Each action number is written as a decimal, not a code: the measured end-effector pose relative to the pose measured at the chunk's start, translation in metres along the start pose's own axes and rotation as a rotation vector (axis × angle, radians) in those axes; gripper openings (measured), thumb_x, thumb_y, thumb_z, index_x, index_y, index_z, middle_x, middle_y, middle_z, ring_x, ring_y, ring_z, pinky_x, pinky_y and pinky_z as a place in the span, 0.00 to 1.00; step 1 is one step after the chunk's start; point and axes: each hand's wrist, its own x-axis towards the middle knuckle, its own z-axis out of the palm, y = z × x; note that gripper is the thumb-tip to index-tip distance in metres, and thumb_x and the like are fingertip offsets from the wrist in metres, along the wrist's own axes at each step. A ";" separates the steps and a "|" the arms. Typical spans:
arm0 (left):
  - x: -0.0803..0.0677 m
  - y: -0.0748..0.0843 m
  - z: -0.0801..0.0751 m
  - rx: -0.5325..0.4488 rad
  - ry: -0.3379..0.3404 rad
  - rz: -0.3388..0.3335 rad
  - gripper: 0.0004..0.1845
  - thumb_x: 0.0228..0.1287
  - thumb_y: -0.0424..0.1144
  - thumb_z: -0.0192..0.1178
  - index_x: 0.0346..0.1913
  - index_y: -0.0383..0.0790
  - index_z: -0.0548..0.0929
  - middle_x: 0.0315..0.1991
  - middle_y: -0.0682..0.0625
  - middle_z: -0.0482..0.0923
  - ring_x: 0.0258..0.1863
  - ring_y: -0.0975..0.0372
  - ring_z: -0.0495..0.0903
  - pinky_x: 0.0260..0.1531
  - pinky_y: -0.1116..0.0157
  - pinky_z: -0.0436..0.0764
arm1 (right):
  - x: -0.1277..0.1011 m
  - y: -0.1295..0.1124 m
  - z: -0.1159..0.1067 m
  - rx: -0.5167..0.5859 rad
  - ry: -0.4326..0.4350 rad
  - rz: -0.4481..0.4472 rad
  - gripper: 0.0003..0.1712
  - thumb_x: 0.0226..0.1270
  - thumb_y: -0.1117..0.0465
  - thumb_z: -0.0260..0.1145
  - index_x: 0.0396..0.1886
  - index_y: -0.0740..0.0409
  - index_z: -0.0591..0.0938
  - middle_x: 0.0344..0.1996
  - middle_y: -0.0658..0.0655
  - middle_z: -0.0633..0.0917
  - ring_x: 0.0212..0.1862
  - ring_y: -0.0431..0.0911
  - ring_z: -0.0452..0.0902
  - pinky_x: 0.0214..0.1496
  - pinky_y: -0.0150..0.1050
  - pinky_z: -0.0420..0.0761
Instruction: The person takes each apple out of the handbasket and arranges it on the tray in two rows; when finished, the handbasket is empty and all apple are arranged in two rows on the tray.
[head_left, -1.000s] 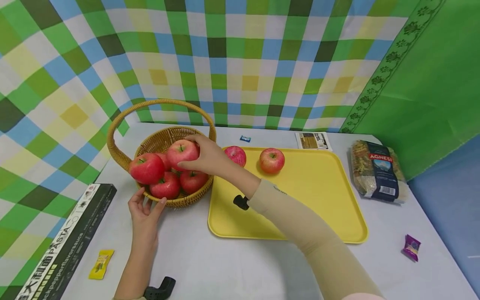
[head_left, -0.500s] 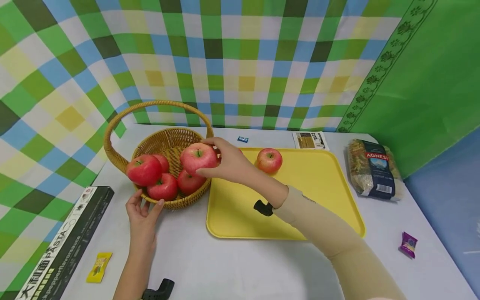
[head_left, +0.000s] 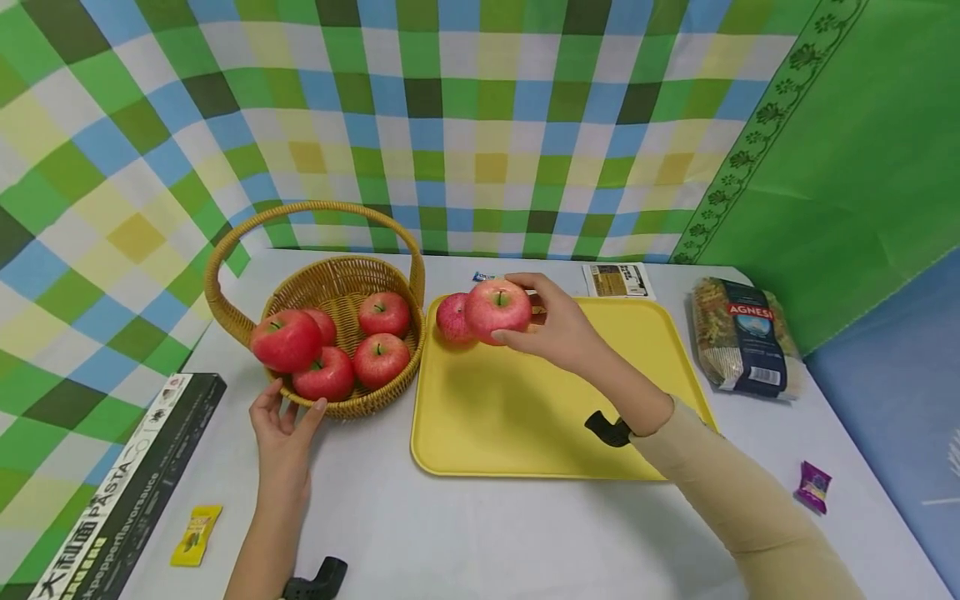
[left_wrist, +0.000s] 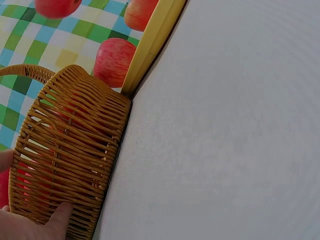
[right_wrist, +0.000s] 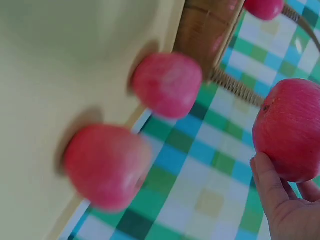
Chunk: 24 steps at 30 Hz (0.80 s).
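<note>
My right hand [head_left: 558, 329] holds a red apple [head_left: 497, 310] between thumb and fingers, above the back left part of the yellow tray [head_left: 480, 450]. Behind it, a second apple [head_left: 453, 318] sits in the tray's back left corner. Another apple [right_wrist: 107, 167] on the tray shows in the right wrist view; from the head it is mostly hidden by my right hand. Several apples, one of them a front apple [head_left: 381, 360], lie in the wicker basket [head_left: 352, 275]. My left hand [head_left: 283, 425] grips this basket at its front left rim, thumb [left_wrist: 61, 217] against the woven side.
The basket's tall handle [head_left: 322, 206] arches over it. A long pasta box [head_left: 142, 475] lies at left, near a yellow packet [head_left: 197, 535]. To the tray's right are a pasta bag [head_left: 746, 333] and a purple packet [head_left: 813, 487]. A printed card [head_left: 618, 281] lies behind the tray.
My right hand has lifted an apple out of the basket and carried it right, over the tray. My left hand has stayed at the basket rim.
</note>
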 end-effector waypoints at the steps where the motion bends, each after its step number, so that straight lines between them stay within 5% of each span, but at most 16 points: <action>1: 0.000 0.000 0.000 0.005 0.001 0.000 0.38 0.64 0.35 0.63 0.68 0.56 0.52 0.75 0.54 0.43 0.73 0.56 0.48 0.58 0.68 0.71 | -0.003 0.003 -0.005 -0.004 0.016 0.009 0.42 0.53 0.56 0.77 0.66 0.54 0.67 0.59 0.54 0.73 0.54 0.52 0.74 0.47 0.44 0.84; 9: 0.000 -0.001 0.000 0.034 0.009 -0.001 0.39 0.64 0.37 0.64 0.69 0.56 0.51 0.75 0.54 0.42 0.74 0.56 0.47 0.60 0.67 0.70 | -0.021 0.030 -0.046 -0.057 0.124 0.078 0.43 0.57 0.57 0.74 0.69 0.57 0.63 0.60 0.59 0.70 0.56 0.54 0.72 0.55 0.47 0.80; 16: 0.001 -0.002 0.001 0.021 0.006 -0.005 0.38 0.64 0.37 0.64 0.68 0.57 0.51 0.75 0.54 0.42 0.74 0.56 0.47 0.59 0.68 0.70 | -0.032 0.066 -0.077 -0.085 0.219 0.190 0.43 0.59 0.52 0.73 0.69 0.57 0.62 0.59 0.60 0.69 0.55 0.55 0.71 0.42 0.33 0.81; 24: 0.000 -0.001 0.000 0.016 0.010 -0.015 0.38 0.65 0.36 0.63 0.68 0.57 0.51 0.76 0.55 0.41 0.74 0.56 0.48 0.59 0.68 0.70 | -0.037 0.107 -0.093 -0.140 0.247 0.305 0.46 0.61 0.49 0.70 0.70 0.63 0.58 0.62 0.65 0.66 0.56 0.59 0.68 0.44 0.39 0.78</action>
